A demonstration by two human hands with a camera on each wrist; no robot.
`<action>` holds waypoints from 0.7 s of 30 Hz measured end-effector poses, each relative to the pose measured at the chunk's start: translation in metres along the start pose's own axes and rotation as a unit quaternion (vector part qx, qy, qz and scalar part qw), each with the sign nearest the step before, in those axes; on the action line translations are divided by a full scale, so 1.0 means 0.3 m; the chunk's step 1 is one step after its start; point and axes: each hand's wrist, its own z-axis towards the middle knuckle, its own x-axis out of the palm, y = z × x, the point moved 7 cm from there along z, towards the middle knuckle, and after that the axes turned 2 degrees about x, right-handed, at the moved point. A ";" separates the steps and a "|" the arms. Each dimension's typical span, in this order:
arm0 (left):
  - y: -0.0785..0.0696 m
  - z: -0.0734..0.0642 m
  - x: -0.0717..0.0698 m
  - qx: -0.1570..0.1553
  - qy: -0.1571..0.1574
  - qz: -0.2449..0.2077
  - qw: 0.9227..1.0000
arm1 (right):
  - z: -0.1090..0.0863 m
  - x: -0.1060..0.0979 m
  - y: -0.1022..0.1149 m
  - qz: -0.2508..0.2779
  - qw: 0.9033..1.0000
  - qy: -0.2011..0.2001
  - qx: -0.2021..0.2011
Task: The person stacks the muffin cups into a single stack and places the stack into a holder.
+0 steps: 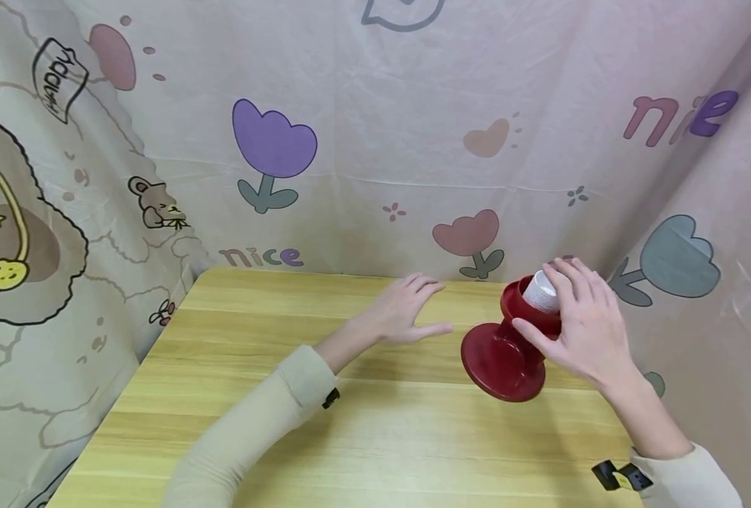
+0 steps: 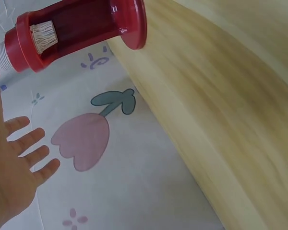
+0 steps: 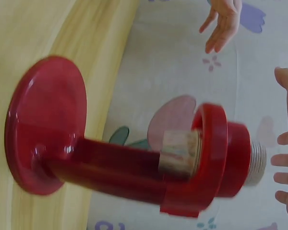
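A glossy red stand (image 1: 502, 363) with a wide round foot, a curved column and a ring at its top is on the table. Through the ring runs a pale cylinder (image 3: 180, 153), whose white ridged end (image 1: 542, 291) sticks out above. My right hand (image 1: 587, 328) is over the ring with its fingers spread; in the right wrist view a gap shows between its fingertips (image 3: 283, 177) and the ridged end. To the left of the stand, my left hand (image 1: 407, 310) hovers with thumb and fingers apart, holding nothing.
The wooden table (image 1: 362, 437) extends toward me from both hands. A patterned curtain (image 1: 362, 141) hangs right behind its far edge and along both sides. Small black devices are strapped at the wrists.
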 end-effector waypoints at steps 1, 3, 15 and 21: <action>0.006 -0.017 -0.001 -0.002 0.001 0.007 1.000 | -0.003 0.005 0.015 -0.002 1.000 -0.002 -0.006; 0.018 -0.050 -0.002 -0.006 0.001 0.021 1.000 | -0.010 0.019 0.046 -0.007 1.000 -0.005 -0.020; 0.068 -0.256 -0.020 -0.022 -0.011 0.060 0.998 | -0.048 0.127 0.211 -0.030 0.997 0.020 -0.069; 0.076 -0.345 -0.012 -0.020 -0.021 0.074 0.997 | -0.071 0.186 0.265 -0.031 0.996 0.039 -0.077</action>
